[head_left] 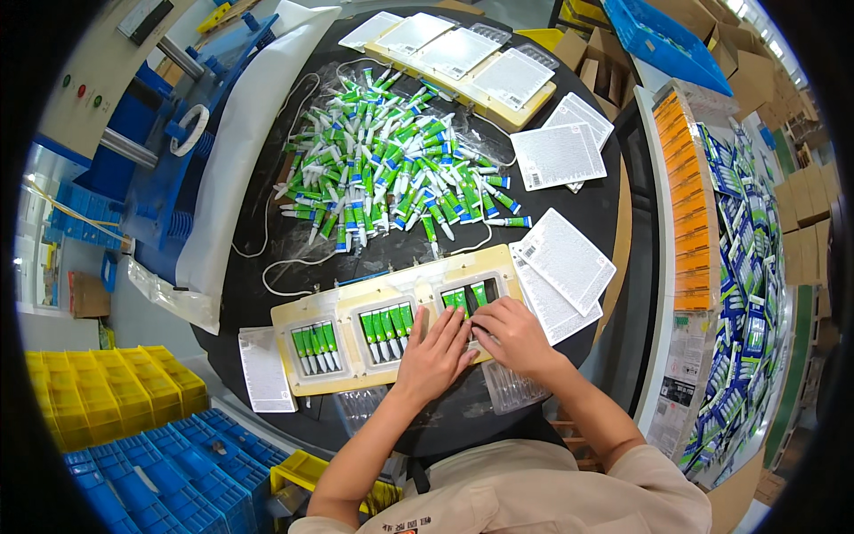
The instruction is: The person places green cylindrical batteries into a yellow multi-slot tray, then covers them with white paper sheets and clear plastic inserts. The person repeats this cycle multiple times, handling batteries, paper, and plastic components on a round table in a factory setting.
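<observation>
A cream-coloured fixture plate lies at the near side of the round black table, with three recesses holding clear plastic trays. Several small green-and-white tubes lie side by side in the left recess, and several more tubes fill the middle one. My left hand is open, fingers stretched over the plate between the middle and right recesses, fingertips near the tubes there. Over the right recess my right hand has its fingers bent and closed on the lower end of a tube. Its fingertips are partly hidden.
Beyond the plate lies a large heap of loose tubes. White printed cards lie right, with another card left. A second loaded plate stands at the back. Clear plastic trays sit near me. Blue bins stand lower left.
</observation>
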A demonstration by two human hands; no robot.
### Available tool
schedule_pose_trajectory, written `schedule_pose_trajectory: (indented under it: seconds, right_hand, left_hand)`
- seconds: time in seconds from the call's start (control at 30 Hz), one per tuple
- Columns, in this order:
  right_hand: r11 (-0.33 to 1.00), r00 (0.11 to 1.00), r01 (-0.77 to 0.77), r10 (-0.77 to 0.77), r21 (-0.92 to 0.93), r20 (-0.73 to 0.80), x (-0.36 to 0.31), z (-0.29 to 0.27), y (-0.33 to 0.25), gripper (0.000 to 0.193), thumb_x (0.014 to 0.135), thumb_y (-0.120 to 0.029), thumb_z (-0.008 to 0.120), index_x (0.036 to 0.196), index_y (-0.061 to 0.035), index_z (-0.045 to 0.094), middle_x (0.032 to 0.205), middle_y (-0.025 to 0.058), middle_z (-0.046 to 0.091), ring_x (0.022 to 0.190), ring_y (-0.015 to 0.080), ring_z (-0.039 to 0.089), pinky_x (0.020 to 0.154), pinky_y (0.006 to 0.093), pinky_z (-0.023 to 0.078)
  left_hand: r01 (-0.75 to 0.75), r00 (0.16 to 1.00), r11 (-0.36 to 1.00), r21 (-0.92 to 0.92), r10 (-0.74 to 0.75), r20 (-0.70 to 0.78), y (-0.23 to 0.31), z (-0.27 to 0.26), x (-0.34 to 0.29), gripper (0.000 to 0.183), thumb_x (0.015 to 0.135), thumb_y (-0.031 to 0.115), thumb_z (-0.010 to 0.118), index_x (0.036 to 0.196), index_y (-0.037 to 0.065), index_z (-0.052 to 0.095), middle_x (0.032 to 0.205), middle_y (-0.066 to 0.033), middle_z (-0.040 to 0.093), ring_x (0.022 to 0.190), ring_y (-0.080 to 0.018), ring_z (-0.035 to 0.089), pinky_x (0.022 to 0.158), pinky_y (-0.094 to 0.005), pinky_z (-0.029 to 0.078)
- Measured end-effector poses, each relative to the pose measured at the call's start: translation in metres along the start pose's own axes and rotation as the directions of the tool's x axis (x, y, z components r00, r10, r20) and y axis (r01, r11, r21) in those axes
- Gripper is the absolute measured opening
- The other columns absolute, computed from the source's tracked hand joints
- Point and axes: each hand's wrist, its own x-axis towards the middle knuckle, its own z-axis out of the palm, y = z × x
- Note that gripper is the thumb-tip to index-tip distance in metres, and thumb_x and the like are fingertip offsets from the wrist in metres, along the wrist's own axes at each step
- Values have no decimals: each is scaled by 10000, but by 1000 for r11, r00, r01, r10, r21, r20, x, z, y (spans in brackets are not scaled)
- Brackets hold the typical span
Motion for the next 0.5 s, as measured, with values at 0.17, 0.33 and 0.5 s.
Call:
schedule_pose_trajectory:
  seconds: [0.17, 0.33, 0.5]
  right_hand:
    - [979, 985, -131, 147, 156, -91, 15, -4, 8, 207, 812, -51, 766, 1010, -16, 721, 978, 95, 699, 931, 297, 648, 784, 385, 540]
    - [960, 978, -188, 164, -208, -128, 9, 6, -2, 255, 785, -64, 788, 1035, -46, 744, 980, 66, 702, 905, 290, 634, 774, 386, 536]
    - [962, 954, -255, 234, -97, -188, 3, 23, -8, 244, 820, -55, 772, 1059, -26, 734, 937, 98, 679, 857, 295, 646, 733, 396, 539]
  left_hand:
    - [-6, 1000, 1000, 5, 6, -1, -2, 2, -1, 444, 946, 357, 684, 1258, 41, 685, 1374, -118, 631, 1337, -261, 549, 1197, -600, 287]
    - [-21, 1000, 1000, 17, 21, -17, -4, 6, -3, 426, 950, 338, 680, 1258, 43, 683, 1374, -114, 630, 1338, -257, 548, 1189, -619, 294]
    - [-21, 999, 999, 25, 22, -31, -4, 9, -5, 424, 949, 321, 684, 1270, 45, 676, 1379, -112, 628, 1344, -253, 545, 1188, -619, 297]
